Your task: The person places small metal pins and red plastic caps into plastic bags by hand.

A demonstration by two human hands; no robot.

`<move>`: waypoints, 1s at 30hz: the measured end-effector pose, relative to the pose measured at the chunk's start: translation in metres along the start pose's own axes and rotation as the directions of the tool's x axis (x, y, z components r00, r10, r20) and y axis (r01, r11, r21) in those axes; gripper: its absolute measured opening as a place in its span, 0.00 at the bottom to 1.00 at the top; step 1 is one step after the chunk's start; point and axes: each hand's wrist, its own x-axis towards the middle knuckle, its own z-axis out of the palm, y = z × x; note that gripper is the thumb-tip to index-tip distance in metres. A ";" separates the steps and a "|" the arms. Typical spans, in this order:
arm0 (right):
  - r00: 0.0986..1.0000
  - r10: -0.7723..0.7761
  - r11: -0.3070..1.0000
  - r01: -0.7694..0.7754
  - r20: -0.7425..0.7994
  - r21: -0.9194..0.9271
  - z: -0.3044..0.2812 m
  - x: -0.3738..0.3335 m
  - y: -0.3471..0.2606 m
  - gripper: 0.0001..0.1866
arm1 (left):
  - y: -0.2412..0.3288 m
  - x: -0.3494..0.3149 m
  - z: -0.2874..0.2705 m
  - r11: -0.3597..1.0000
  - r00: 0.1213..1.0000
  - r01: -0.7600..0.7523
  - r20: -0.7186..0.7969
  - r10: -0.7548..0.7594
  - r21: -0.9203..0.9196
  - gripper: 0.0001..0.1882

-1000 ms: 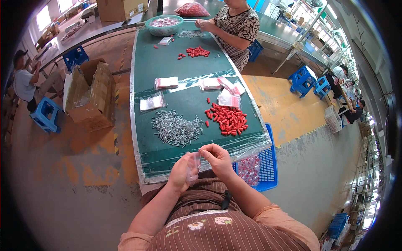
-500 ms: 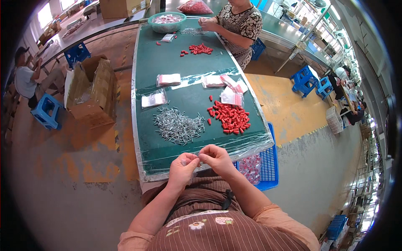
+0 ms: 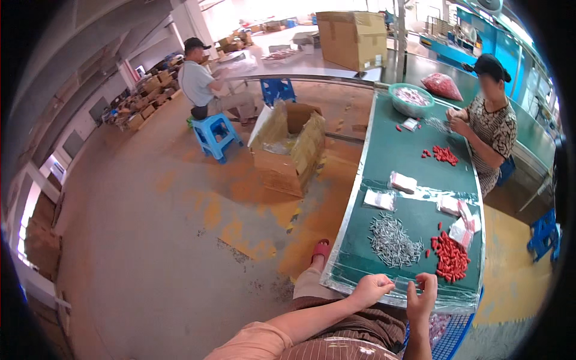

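Observation:
My left hand (image 3: 372, 290) is over the near edge of the green-topped table (image 3: 390, 144), thumb and fingers pinched together. Whatever sits in that pinch is too small to make out. Close by on its right, my right hand (image 3: 422, 295) is raised, with thumb and forefinger apart and nothing visible between them. Just beyond the hands lies a heap of silver screws (image 3: 393, 241). To its right is a pile of red plastic plugs (image 3: 450, 259), a few lying loose. Behind them rest stacks of small clear bags (image 3: 379, 200), some partly over the red pile's far end.
A co-worker (image 3: 493, 120) handles small parts at the table's far right, near a green basin (image 3: 411, 101). Below the near edge hangs a blue basket (image 3: 451, 336) with filled bags. Left of the table stand an open carton (image 3: 282, 171) and a blue stool (image 3: 215, 135) with a seated person.
The view has swung to the left, so the table now sits farther right. My hands, together before, have come apart; the right thumb and forefinger have opened.

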 end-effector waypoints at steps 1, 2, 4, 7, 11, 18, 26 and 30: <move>0.998 -0.052 0.994 0.055 0.030 -0.094 -0.002 0.001 -0.006 0.07 | 0.005 -0.001 -0.003 0.999 1.000 -0.001 0.007 0.000 0.035 0.09; 0.991 0.002 1.000 -0.002 0.134 0.000 -0.001 0.000 -0.007 0.06 | 0.010 -0.003 -0.004 0.999 1.000 -0.006 -0.006 0.006 0.039 0.09; 0.970 0.033 0.998 -0.044 0.240 0.040 0.005 -0.001 0.000 0.06 | 0.020 -0.007 -0.002 0.951 0.980 -0.182 -0.034 0.196 0.249 0.08; 0.949 0.096 0.993 -0.112 0.300 0.037 0.004 -0.002 0.004 0.05 | 0.017 -0.007 0.006 0.827 0.927 -0.331 -0.006 0.374 0.455 0.08; 0.920 0.223 0.973 -0.230 0.323 -0.016 -0.013 -0.009 0.006 0.05 | 0.012 -0.010 0.017 0.835 0.926 -0.371 0.097 0.364 0.408 0.09; 0.929 0.128 0.989 -0.146 0.347 0.025 0.009 -0.007 0.011 0.08 | 0.008 -0.010 0.002 0.956 0.989 -0.124 -0.043 0.140 0.267 0.07; 0.894 0.257 0.964 -0.266 0.366 -0.026 -0.004 -0.009 0.004 0.07 | 0.020 -0.009 0.005 0.938 0.989 -0.145 0.026 0.144 0.315 0.07; 0.909 0.238 0.969 -0.244 0.342 -0.024 -0.004 -0.012 0.009 0.07 | 0.021 -0.012 0.009 0.934 0.986 -0.166 0.021 0.168 0.316 0.07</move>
